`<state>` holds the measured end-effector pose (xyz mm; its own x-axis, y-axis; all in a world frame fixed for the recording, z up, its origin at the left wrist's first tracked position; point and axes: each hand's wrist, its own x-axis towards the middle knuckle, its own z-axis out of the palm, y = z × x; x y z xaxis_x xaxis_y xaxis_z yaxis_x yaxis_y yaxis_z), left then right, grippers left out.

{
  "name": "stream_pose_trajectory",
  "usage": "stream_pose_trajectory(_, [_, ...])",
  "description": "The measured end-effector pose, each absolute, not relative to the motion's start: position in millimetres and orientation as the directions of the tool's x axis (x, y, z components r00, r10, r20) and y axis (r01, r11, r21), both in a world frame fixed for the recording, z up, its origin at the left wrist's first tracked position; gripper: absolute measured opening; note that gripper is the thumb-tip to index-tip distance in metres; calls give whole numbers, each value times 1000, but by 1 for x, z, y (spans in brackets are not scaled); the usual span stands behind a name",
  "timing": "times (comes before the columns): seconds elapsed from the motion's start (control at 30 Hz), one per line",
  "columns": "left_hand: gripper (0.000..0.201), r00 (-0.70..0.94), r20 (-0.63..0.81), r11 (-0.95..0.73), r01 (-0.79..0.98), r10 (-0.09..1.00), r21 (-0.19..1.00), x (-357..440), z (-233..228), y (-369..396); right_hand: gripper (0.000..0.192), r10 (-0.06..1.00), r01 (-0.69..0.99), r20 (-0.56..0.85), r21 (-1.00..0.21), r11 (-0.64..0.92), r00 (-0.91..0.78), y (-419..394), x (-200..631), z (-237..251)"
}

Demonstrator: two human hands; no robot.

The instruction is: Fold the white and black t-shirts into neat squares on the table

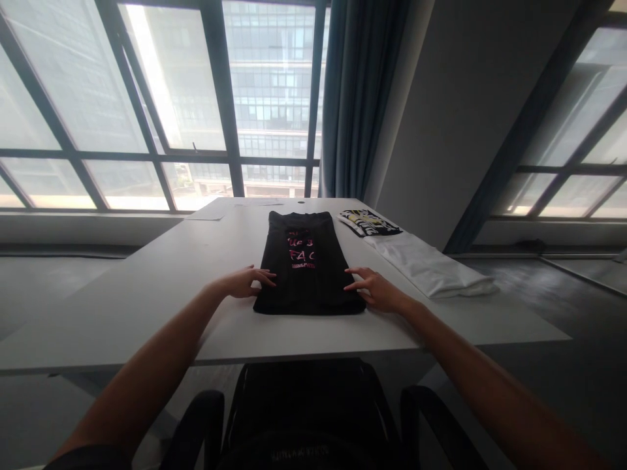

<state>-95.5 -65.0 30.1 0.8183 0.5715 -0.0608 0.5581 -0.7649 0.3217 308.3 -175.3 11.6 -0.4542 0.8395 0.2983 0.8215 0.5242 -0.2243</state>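
Observation:
A black T-shirt [308,290] with pink lettering lies folded into a long rectangle on the white table, its collar end toward the window. My left hand [245,282] rests at its left edge, fingers stretched out and the tips touching the fabric. On the opposite edge, my right hand [377,289] lies with spread fingertips on the cloth near the front right corner. Neither hand grips anything. Right of the shirt are a white folded cloth [431,264] and, behind it, a folded black, white and yellow patterned garment [369,222].
The white table [147,307] runs back toward large windows, with its front edge close to me. A black armchair [308,411] stands at that edge. Thin white sheets [208,212] lie at the far left. A blue-grey curtain [350,98] hangs behind the table.

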Motion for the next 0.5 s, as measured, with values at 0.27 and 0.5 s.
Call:
stream_pose_trajectory(0.27, [33,873,8,-684,377,488,624,-97,59,-88,25,869,690,216,-536,486,-445,-189,317,38])
stream_pose_trajectory(0.5, [32,787,132,-477,223,603,850,-99,103,-81,44,900,653,202,-629,422,-387,-162,319,114])
